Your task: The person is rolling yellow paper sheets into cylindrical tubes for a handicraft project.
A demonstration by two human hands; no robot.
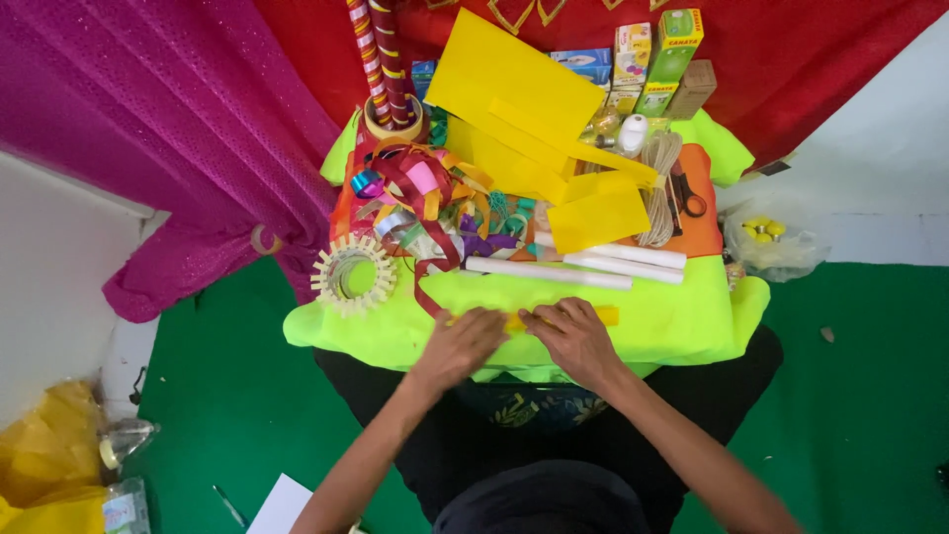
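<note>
Yellow paper strip (603,316) flat on the lime tabletop (682,321), pinned under left hand (463,344) and right hand (573,336), fingers pressing it; white rolls (573,270) at 12 o'clock.

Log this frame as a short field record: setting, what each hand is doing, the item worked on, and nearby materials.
setting: small table draped in neon yellow-green cloth, green floor
left hand: pressing on a narrow yellow paper strip, palm down
right hand: pressing the same strip, beside the left
behind hands: white paper rolls, yellow paper sheets
left side: tangle of coloured ribbons, toothed paper ring
right side: twine bundle, scissors
</note>
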